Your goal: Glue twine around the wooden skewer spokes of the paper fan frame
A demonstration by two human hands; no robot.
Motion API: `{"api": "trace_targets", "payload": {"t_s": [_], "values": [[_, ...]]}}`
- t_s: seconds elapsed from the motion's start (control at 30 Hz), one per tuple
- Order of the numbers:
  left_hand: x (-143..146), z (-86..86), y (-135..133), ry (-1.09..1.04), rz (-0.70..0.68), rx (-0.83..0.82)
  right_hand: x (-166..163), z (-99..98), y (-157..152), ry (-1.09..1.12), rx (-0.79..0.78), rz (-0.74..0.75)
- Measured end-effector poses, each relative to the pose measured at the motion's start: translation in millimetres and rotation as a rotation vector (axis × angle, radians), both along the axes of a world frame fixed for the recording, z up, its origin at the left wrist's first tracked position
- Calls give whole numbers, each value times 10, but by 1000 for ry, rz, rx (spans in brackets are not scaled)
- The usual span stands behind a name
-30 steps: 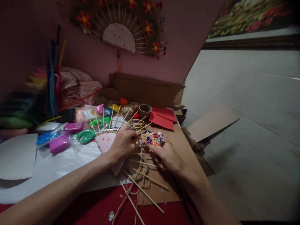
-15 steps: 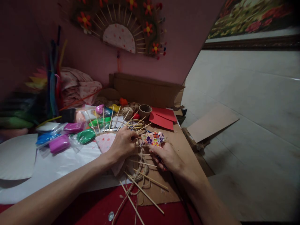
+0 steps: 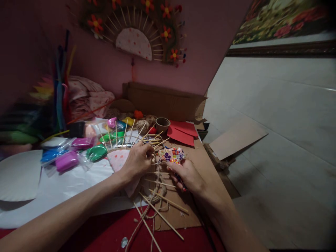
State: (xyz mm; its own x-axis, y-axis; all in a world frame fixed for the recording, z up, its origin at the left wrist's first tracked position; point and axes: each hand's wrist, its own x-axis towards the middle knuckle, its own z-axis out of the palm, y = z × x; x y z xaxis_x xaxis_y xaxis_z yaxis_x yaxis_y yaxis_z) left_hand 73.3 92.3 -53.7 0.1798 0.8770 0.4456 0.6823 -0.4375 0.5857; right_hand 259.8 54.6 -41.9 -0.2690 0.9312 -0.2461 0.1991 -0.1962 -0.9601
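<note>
My left hand (image 3: 138, 160) is curled over a half-round fan of wooden skewers (image 3: 123, 134) with a pink dotted centre (image 3: 117, 158), its fingers pinched at the skewers near the rim. My right hand (image 3: 187, 175) lies closed just to the right, fingertips on the skewers and jute twine (image 3: 157, 190); what it grips is too small to name. A small colourful flowered packet (image 3: 172, 155) rests above my right hand's fingers. Loose skewers (image 3: 162, 217) stick out toward me over brown cardboard (image 3: 199, 164).
Bagged coloured clay (image 3: 78, 152) lies at the left on white paper (image 3: 60, 185). Red paper sheets (image 3: 182, 132), a twine ball (image 3: 143, 124) and a small brown cup (image 3: 162, 123) sit behind. A cardboard box (image 3: 162, 99) stands against the pink wall. A finished fan decoration (image 3: 135, 33) hangs above.
Almost nothing differs; my hands have shifted only slightly on the skewers.
</note>
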Motion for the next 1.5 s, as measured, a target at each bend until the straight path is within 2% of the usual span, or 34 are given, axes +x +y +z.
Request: {"api": "trace_targets", "payload": {"t_s": [0.23,0.47,0.67,1.03,1.27,1.5], "values": [[4,22,-8,-1,4,-16,-6,37,-9,44,25,-30],[-5,7,-15,-2,-18,14,-7,83,-11,125,42,-143],[-11,11,-24,-19,-38,31,-4,48,-4,140,45,-127],[-3,1,-28,-15,-42,70,-19,102,-31,119,35,-157],[-19,-10,-6,47,-138,111,-10,81,-28,117,64,-160],[-20,-11,-17,-11,-41,77,16,94,-25,127,137,-163]]}}
